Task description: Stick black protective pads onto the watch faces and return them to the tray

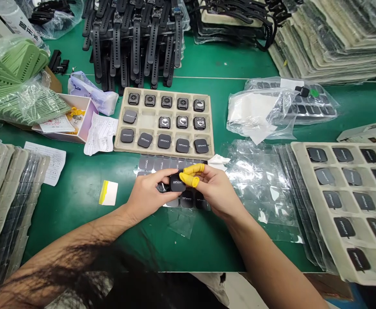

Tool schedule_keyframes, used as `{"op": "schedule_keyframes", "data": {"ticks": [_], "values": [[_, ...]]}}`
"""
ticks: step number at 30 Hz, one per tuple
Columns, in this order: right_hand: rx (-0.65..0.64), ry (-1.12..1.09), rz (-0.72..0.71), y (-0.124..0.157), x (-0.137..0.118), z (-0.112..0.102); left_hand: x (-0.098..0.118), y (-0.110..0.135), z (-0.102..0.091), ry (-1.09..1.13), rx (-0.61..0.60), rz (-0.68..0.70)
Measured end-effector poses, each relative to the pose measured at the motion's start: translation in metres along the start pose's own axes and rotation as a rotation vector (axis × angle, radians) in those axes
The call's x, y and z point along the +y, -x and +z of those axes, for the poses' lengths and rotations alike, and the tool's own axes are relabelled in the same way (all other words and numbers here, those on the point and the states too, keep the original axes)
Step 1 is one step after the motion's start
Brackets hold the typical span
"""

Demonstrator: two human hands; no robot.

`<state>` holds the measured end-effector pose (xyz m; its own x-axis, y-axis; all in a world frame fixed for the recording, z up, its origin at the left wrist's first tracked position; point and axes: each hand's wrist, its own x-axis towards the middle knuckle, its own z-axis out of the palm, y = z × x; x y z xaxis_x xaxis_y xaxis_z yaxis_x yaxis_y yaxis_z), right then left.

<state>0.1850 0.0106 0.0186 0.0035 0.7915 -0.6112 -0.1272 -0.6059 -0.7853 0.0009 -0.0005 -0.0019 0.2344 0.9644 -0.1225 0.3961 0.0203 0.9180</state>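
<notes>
In the head view, the left hand [147, 189] pinches a square black case [177, 183] between thumb and fingers, its lettered face turned up. The case is held above a strip of lettered film [187, 199] on the green table [78, 171]. The right hand [218, 189] wears yellow finger covers [191, 180] on its thumb and index finger; these 2 tips meet the upper right corner of the case — whether they grip it or something thin on it, I cannot tell.

Just beyond the hands lies a beige tray [148, 121] with 3 rows of 5 compartments. Its far row holds 5 cases with their round sensors up; its near row holds 5 with lettering up. A small white-and-yellow pad [110, 193] lies left of the left hand, and clear plastic sheets [265, 189] are spread right of the right hand. Farther off are black watch straps [136, 47] — with green straps [23, 101] to their left.
</notes>
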Motion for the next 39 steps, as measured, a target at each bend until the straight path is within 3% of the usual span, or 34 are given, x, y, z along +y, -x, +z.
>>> {"op": "schedule_keyframes", "data": {"ticks": [10, 13, 15, 17, 18, 19, 20, 22, 23, 24, 25, 28, 30, 33, 35, 37, 39], "values": [[-0.025, 0.060, -0.073, -0.001, 0.006, 0.000, 0.000, 0.000, 0.000, -0.018, 0.003, 0.012], [-0.032, 0.236, -0.143, 0.003, 0.003, -0.006, 0.000, 0.001, 0.000, -0.007, 0.000, 0.000], [0.122, 0.491, -0.285, 0.006, -0.001, -0.015, -0.001, 0.001, 0.001, 0.028, 0.002, -0.018], [0.355, 0.710, -0.512, 0.009, -0.005, -0.024, -0.002, 0.001, 0.001, 0.080, 0.001, -0.034], [0.414, 0.770, -0.650, 0.010, -0.007, -0.027, -0.002, 0.000, 0.001, 0.108, 0.001, -0.041], [0.384, 0.810, -0.791, 0.010, -0.007, -0.029, -0.003, 0.000, 0.001, 0.136, -0.001, -0.047], [0.268, 0.855, -0.923, 0.010, -0.006, -0.029, -0.003, 0.000, 0.000, 0.164, -0.004, -0.056], [-0.075, 1.018, -1.120, 0.007, -0.004, -0.028, -0.003, -0.001, 0.000, 0.217, -0.011, -0.075], [-0.209, 1.131, -1.153, 0.005, -0.002, -0.027, -0.003, -0.001, 0.000, 0.244, -0.009, -0.084], [-0.272, 1.240, -1.144, 0.002, 0.000, -0.027, -0.004, -0.002, 0.000, 0.270, -0.004, -0.092], [-0.247, 1.328, -1.116, -0.001, 0.001, -0.027, -0.004, -0.002, 0.000, 0.292, 0.004, -0.097], [0.079, 1.377, -1.026, -0.006, 0.002, -0.030, -0.003, -0.002, 0.000, 0.315, 0.020, -0.096], [0.133, 1.211, -0.993, -0.005, 0.003, -0.028, -0.003, -0.002, 0.000, 0.295, 0.003, -0.075], [-0.029, 0.849, -0.819, 0.004, 0.005, -0.017, -0.003, -0.002, -0.002, 0.238, -0.030, 0.001], [-0.057, 0.682, -0.651, 0.008, 0.005, -0.009, -0.002, -0.002, -0.003, 0.211, -0.027, 0.034], [-0.013, 0.555, -0.533, 0.002, -0.003, -0.001, -0.003, -0.002, -0.003, 0.216, -0.012, 0.015], [0.065, 0.440, -0.510, -0.019, -0.018, 0.009, -0.004, -0.002, -0.002, 0.235, -0.007, -0.011]]}}
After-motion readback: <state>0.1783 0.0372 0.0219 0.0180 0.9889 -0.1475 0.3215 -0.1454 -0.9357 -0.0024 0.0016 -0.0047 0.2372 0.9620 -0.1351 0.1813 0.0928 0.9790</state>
